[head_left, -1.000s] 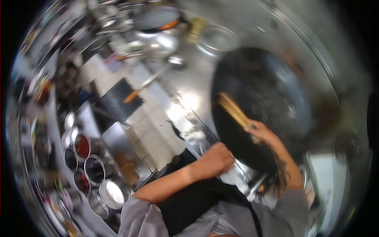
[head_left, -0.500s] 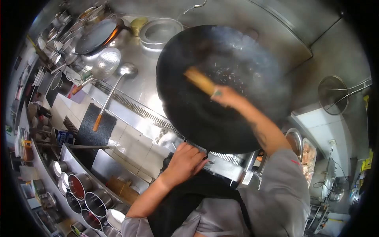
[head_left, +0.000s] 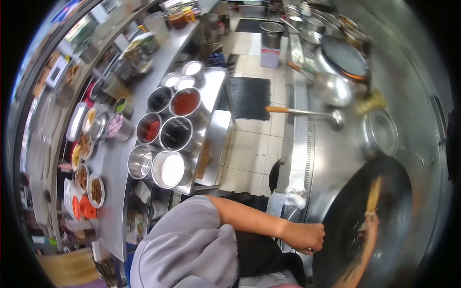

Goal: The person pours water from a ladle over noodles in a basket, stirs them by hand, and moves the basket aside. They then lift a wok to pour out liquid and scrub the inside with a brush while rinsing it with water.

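Note:
My right hand (head_left: 371, 221) grips a bamboo wok brush (head_left: 374, 194) by its lower end, the bristles pointing up the wok. Under it lies a large black wok (head_left: 338, 218) at the lower right, tilted in this view, with some liquid and pale bits inside. My left hand (head_left: 306, 237) is closed at the wok's near edge; what its fingers hold is hidden. A ladle (head_left: 312, 112) with a wooden handle rests across the stove edge, and a perforated skimmer (head_left: 332, 89) lies beyond it.
A strainer pot (head_left: 379, 134) stands beyond the wok. To the left, several steel pots of sauces and powders, such as a red sauce (head_left: 186, 102), fill a metal cart (head_left: 216, 84). Dishes of food (head_left: 95, 191) line the counter (head_left: 113, 211). A black mat (head_left: 249, 98) covers part of the tiled floor.
My view has swung left, so the wok now shows at the lower right and the sauce pots nearer the centre. The brush stays in my right hand, inside the wok.

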`<state>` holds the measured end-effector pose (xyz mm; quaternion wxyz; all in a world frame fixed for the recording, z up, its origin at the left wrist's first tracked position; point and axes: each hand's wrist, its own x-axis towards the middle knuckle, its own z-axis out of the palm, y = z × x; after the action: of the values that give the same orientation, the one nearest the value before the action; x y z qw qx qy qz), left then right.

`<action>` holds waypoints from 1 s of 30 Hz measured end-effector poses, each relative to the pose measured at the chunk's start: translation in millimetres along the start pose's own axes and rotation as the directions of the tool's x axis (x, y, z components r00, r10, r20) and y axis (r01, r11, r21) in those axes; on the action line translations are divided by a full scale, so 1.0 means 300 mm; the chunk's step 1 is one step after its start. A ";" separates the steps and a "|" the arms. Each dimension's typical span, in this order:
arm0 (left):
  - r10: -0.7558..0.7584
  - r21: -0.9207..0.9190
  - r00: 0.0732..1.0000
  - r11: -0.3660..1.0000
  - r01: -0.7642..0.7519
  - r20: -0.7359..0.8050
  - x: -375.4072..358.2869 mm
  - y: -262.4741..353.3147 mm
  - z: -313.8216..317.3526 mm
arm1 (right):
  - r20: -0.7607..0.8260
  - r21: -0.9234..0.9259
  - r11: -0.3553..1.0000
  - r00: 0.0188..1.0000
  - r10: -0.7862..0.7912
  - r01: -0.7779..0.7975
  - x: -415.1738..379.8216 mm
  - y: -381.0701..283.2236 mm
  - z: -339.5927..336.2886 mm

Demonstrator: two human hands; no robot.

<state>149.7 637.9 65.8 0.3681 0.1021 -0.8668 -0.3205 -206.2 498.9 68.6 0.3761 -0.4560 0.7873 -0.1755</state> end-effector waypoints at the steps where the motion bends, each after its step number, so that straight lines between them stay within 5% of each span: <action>1: 0.013 0.006 1.000 1.000 -0.013 -0.020 -0.002 -0.008 0.015 | 0.130 -0.010 0.988 0.980 -0.150 0.152 -0.120 -0.063 0.087; 3: 0.032 0.028 0.999 0.999 -0.032 -0.019 0.000 -0.023 0.016 | 0.205 -0.186 0.918 0.927 -0.313 0.351 -0.381 -0.102 0.143; 4: 0.029 0.029 1.000 0.999 -0.029 -0.003 -0.001 -0.032 0.009 | 0.286 -0.215 0.870 0.880 -0.379 0.444 -0.353 0.068 0.088; 6: 0.031 0.039 1.000 0.999 -0.031 0.006 -0.005 -0.022 0.027 | 0.342 -0.300 0.946 0.940 -0.010 0.119 -0.382 0.322 -0.127; 8: 0.043 0.048 0.999 0.998 -0.043 0.001 -0.001 -0.038 0.042 | 0.155 -0.344 0.928 0.966 0.205 -0.142 -0.427 0.409 -0.270; 12: 0.030 0.028 0.999 0.999 -0.029 -0.025 0.000 -0.040 0.031 | -0.115 -0.183 0.944 0.960 0.257 -0.274 -0.328 0.424 -0.369; 14: 0.028 -0.009 0.998 1.000 -0.029 -0.061 -0.003 -0.036 0.034 | -0.159 -0.084 0.967 0.961 0.226 -0.241 -0.234 0.370 -0.309; 17: 0.048 -0.001 0.993 0.999 -0.048 -0.103 -0.009 -0.047 0.055 | 0.006 -0.100 0.981 0.985 0.170 -0.169 -0.187 0.160 -0.065; 20: 0.056 0.020 0.993 0.998 -0.054 -0.105 -0.005 -0.055 0.064 | 0.220 -0.249 0.912 0.936 -0.275 0.326 -0.312 0.108 0.140; 21: 0.047 0.009 0.994 0.999 -0.047 -0.097 -0.007 -0.056 0.066 | 0.265 -0.105 0.950 0.929 -0.258 0.294 -0.359 0.174 0.115; 23: 0.040 -0.011 0.995 0.999 -0.041 -0.087 -0.002 -0.053 0.071 | 0.406 -0.216 0.955 0.908 -0.102 0.204 -0.400 0.268 -0.039; 26: 0.096 0.073 0.988 0.993 -0.087 -0.119 -0.015 -0.045 0.061 | 0.223 -0.346 0.935 0.961 0.165 -0.080 -0.415 0.352 -0.193; 30: 0.143 0.053 0.963 0.990 -0.134 -0.228 -0.040 -0.031 0.039 | 0.065 -0.286 0.941 0.976 0.208 -0.181 -0.341 0.337 -0.230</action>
<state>149.4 641.3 46.8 0.4861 0.0847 -0.8288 -0.2640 -286.5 634.0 95.2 0.3605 -0.4321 0.8266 -0.0031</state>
